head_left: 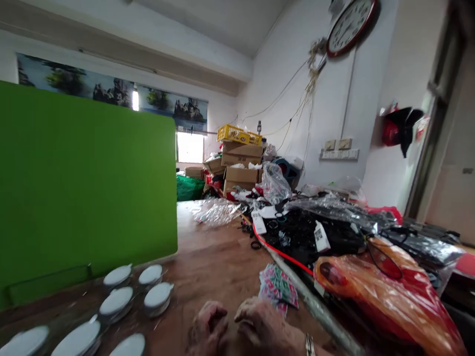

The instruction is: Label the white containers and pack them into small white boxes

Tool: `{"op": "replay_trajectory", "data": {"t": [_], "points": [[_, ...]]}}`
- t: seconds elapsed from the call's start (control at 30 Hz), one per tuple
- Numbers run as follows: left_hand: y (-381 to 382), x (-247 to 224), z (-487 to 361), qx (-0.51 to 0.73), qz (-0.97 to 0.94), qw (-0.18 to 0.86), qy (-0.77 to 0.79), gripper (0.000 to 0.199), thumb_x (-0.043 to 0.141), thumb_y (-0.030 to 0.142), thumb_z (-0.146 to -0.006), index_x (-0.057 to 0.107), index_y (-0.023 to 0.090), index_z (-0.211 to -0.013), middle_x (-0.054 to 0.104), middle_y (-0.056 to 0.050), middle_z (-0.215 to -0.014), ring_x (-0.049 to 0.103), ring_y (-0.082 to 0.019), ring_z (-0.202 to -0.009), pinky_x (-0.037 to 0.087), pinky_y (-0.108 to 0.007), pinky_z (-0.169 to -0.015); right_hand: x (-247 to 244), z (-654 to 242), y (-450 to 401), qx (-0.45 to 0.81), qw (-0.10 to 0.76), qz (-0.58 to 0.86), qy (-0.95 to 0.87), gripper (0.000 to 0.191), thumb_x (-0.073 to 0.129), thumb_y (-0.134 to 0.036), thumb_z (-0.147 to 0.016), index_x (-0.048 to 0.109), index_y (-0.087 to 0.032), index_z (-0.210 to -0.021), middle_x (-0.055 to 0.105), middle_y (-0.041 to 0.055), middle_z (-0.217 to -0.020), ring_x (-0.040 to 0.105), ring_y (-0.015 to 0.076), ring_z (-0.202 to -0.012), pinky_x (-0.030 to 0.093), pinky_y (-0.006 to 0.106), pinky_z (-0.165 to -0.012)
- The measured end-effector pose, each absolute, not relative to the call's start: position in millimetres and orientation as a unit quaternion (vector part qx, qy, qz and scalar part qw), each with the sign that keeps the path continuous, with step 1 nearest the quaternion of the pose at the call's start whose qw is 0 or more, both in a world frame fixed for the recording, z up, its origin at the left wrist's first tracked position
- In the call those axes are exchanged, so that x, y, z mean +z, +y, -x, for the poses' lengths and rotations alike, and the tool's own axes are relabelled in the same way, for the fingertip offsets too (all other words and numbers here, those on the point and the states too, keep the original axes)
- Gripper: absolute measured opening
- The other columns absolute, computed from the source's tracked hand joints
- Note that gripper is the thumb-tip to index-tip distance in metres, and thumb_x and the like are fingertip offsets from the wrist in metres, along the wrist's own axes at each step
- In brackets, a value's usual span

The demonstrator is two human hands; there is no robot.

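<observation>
Low in the view, my left hand (210, 326) is over the brown table (218, 257), its fingers curled inward. Close to its right is my right hand (261, 324), also with bent fingers, and a bracelet (309, 344) circles that wrist. The two hands face each other with a narrow gap between them. Blur and the curl of the fingers hide whether anything small is held in either. Just beyond my right hand lies a pile of small pink and green printed packets (278, 286). Several round containers with white lids (116, 300) stand to the left.
A green panel (89, 183) rises at the left. Black items with tags, clear plastic and an orange-red plastic bag (386, 291) cover the right side behind a grey edge rail (319, 304). Cardboard boxes (242, 174) under a yellow crate (239, 134) are stacked at the back.
</observation>
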State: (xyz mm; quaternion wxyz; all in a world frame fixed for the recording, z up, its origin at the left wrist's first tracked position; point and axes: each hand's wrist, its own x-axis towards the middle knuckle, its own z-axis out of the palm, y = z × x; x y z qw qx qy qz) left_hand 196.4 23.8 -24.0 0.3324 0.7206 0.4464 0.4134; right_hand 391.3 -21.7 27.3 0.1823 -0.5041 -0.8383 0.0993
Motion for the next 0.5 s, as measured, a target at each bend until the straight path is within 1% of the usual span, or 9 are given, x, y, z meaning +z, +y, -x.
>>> {"op": "replay_trajectory", "data": {"t": [0.03, 0.1, 0.17, 0.2, 0.27, 0.37, 0.5], "points": [[13.6, -21.0, -184.8, 0.396, -0.744, 0.294, 0.45, 0.018, 0.057, 0.036, -0.081, 0.067, 0.02, -0.08, 0.07, -0.006, -0.089, 0.066, -0.021, -0.085, 0.055, -0.032, -0.08, 20.9, -387.4, -30.0, 0.117, 0.203, 0.49, -0.839, 0.033, 0.053, -0.016, -0.084, 0.074, -0.022, -0.109, 0.073, 0.0061, -0.107, 0.067, 0.0202, -0.1, 0.051, 0.027, -0.089], [-1.7, -21.3, -164.4, 0.356, -0.784, 0.242, 0.449, 0.02, 0.057, 0.034, -0.083, 0.071, 0.02, -0.089, 0.071, -0.008, -0.105, 0.066, -0.023, -0.099, 0.054, -0.037, -0.091, 10.2, -379.2, -43.2, 0.145, 0.221, 0.456, -0.85, 0.029, 0.054, -0.016, -0.086, 0.074, -0.018, -0.107, 0.072, 0.0075, -0.106, 0.066, 0.0193, -0.099, 0.049, 0.026, -0.09], [-10.2, -28.4, -149.9, 0.325, -0.804, 0.211, 0.451, 0.024, 0.057, 0.033, -0.085, 0.072, 0.021, -0.099, 0.068, -0.009, -0.119, 0.063, -0.025, -0.113, 0.051, -0.042, -0.101, 3.5, -372.6, -50.5, 0.161, 0.204, 0.428, -0.866, 0.026, 0.055, -0.018, -0.088, 0.074, -0.017, -0.106, 0.072, 0.0081, -0.105, 0.066, 0.0192, -0.098, 0.049, 0.026, -0.089], [-12.7, -32.7, -145.5, 0.318, -0.808, 0.2, 0.453, 0.025, 0.057, 0.034, -0.086, 0.072, 0.021, -0.103, 0.067, -0.009, -0.123, 0.061, -0.025, -0.117, 0.05, -0.043, -0.104, 2.2, -370.3, -51.9, 0.164, 0.194, 0.42, -0.871, 0.025, 0.055, -0.019, -0.089, 0.074, -0.017, -0.105, 0.072, 0.0083, -0.105, 0.066, 0.0192, -0.097, 0.049, 0.026, -0.089], [-15.4, -39.2, -142.4, 0.317, -0.812, 0.184, 0.455, 0.027, 0.057, 0.034, -0.088, 0.072, 0.021, -0.107, 0.066, -0.009, -0.126, 0.061, -0.025, -0.119, 0.05, -0.044, -0.106, 4.8, -368.4, -49.8, 0.162, 0.176, 0.418, -0.876, 0.024, 0.055, -0.019, -0.09, 0.074, -0.016, -0.105, 0.072, 0.0089, -0.105, 0.066, 0.0191, -0.098, 0.049, 0.026, -0.09], [-17.9, -40.2, -146.0, 0.31, -0.814, 0.167, 0.461, 0.029, 0.056, 0.034, -0.089, 0.071, 0.019, -0.11, 0.066, -0.011, -0.128, 0.061, -0.026, -0.12, 0.05, -0.047, -0.107, 22.3, -371.2, -31.1, 0.129, 0.148, 0.447, -0.873, 0.025, 0.055, -0.017, -0.09, 0.074, -0.015, -0.107, 0.071, 0.0093, -0.109, 0.066, 0.0185, -0.102, 0.047, 0.024, -0.091], [-19.9, -47.8, -144.0, 0.297, -0.822, 0.156, 0.461, 0.032, 0.057, 0.036, -0.09, 0.069, 0.023, -0.116, 0.064, -0.01, -0.133, 0.058, -0.029, -0.127, 0.04, -0.057, -0.114, 60.2, -381.9, 36.1, 0.084, 0.098, 0.539, -0.832, 0.025, 0.058, -0.021, -0.091, 0.074, -0.018, -0.11, 0.071, 0.0077, -0.114, 0.065, 0.0173, -0.107, 0.045, 0.022, -0.093]]}}
